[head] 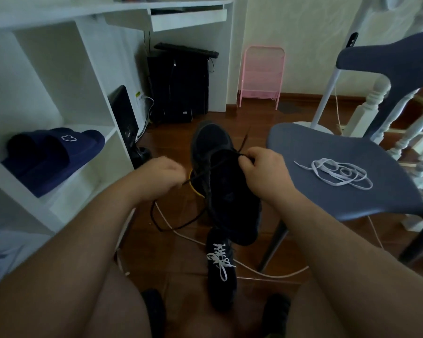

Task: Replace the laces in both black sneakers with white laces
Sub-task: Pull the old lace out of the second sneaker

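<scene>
Pinching black lace (213,168) between both hands, above sneaker (230,191).

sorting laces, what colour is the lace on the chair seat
White; the loose lace on the grey-blue chair seat, head view.

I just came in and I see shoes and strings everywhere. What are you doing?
A person is swapping shoelaces. Both hands are working on a black sneaker held up above the floor: the left hand and the right hand each pinch part of its black lace, which hangs down in a loop. The other sneaker stands on the floor and already has white laces tied in it. One more white lace lies loose on the blue chair, not yet used.
</scene>
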Demonstrator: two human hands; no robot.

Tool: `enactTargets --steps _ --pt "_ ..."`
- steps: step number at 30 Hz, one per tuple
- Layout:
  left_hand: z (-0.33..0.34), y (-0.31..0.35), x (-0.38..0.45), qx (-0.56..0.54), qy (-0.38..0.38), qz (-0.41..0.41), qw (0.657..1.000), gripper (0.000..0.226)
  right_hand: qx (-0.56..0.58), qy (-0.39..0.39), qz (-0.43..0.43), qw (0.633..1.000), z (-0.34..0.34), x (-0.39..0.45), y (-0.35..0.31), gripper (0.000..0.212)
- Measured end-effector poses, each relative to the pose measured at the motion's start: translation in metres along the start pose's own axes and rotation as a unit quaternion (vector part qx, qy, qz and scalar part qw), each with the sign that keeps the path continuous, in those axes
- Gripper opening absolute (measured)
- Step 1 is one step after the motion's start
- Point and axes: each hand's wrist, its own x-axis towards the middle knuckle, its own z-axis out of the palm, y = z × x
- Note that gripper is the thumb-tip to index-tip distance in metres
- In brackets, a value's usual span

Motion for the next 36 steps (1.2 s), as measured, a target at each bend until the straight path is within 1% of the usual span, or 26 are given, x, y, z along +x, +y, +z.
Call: enactTargets --steps 1,3,5,6,8,9,10,12,14,15,16,18,21,25,27,29,31,33,34,35,36 --pt "-0.004 -0.008 0.0 0.022 -0.032 -0.062 0.997 0.033 -0.004 0.003 -0.003 1.0 -0.001 -0.001 0.0 0.039" --pt "-0.01 -0.02 -0.001 0.071 -0.101 -0.168 0.978 0.031 -0.012 0.004 -0.003 1.0 -0.002 -0.002 0.001 0.041" --pt "-0.017 -0.023 -0.003 0.135 -0.129 -0.226 0.956 0.027 -0.017 0.007 0.001 1.0 -0.003 -0.002 0.002 0.04" --pt "-0.019 -0.024 -0.003 0.163 -0.121 -0.232 0.951 0.026 -0.017 0.011 0.002 1.0 -0.004 -0.002 0.003 0.039" --pt "-0.017 -0.026 0.0 0.173 -0.074 -0.207 0.96 0.03 -0.015 0.013 -0.004 1.0 -0.004 -0.002 0.002 0.038" --pt "-0.014 -0.027 0.002 0.16 -0.043 -0.188 0.968 0.028 -0.014 0.01 -0.01 1.0 -0.004 -0.003 0.001 0.037" --pt "-0.009 -0.027 0.004 0.138 -0.009 -0.164 0.977 0.019 -0.014 0.007 -0.016 1.0 -0.003 -0.005 -0.001 0.037" --pt "0.003 -0.017 0.008 0.097 0.067 -0.076 0.99 0.003 -0.017 -0.005 -0.025 1.0 0.001 -0.007 -0.005 0.035" --pt "0.018 0.003 0.01 0.056 0.133 0.039 0.989 0.004 -0.023 -0.017 -0.035 0.999 0.006 -0.008 -0.009 0.034" --pt "0.025 0.013 0.011 0.056 0.162 0.085 0.982 0.003 -0.028 -0.022 -0.044 0.998 0.009 -0.009 -0.011 0.033" --pt "0.032 0.021 0.012 0.079 0.186 0.115 0.973 0.005 -0.031 -0.03 -0.052 0.998 0.011 -0.01 -0.012 0.032" --pt "0.041 0.028 0.015 0.138 0.227 0.127 0.956 0.013 -0.025 -0.053 -0.061 0.996 0.014 -0.012 -0.015 0.028" --pt "0.043 0.025 0.019 0.182 0.276 0.114 0.937 0.017 -0.022 -0.075 -0.072 0.994 0.017 -0.013 -0.017 0.024" --pt "0.043 0.026 0.023 0.225 0.29 0.153 0.917 0.009 -0.022 -0.077 -0.065 0.995 0.018 -0.013 -0.016 0.024" --pt "0.046 0.026 0.025 0.249 0.284 0.167 0.911 0.01 -0.006 -0.073 -0.049 0.996 0.017 -0.012 -0.016 0.028" --pt "0.047 0.025 0.027 0.26 0.273 0.168 0.911 0.01 -0.008 -0.083 -0.039 0.996 0.016 -0.012 -0.016 0.029" --pt "0.048 0.022 0.026 0.241 0.246 0.177 0.922 0.007 -0.037 -0.091 -0.037 0.994 0.017 -0.013 -0.016 0.024" --pt "0.049 0.023 0.021 0.205 0.206 0.201 0.936 0.003 -0.074 -0.085 -0.045 0.993 0.017 -0.013 -0.014 0.021" --pt "0.05 0.026 0.017 0.169 0.188 0.195 0.948 0.002 -0.09 -0.081 -0.046 0.992 0.017 -0.014 -0.013 0.022" --pt "0.05 0.029 0.015 0.103 0.172 0.177 0.963 0.005 -0.102 -0.077 -0.041 0.991 0.017 -0.014 -0.01 0.022" --pt "0.047 0.035 0.012 0.006 0.153 0.145 0.978 0.011 -0.111 -0.074 -0.03 0.991 0.015 -0.012 -0.007 0.023"
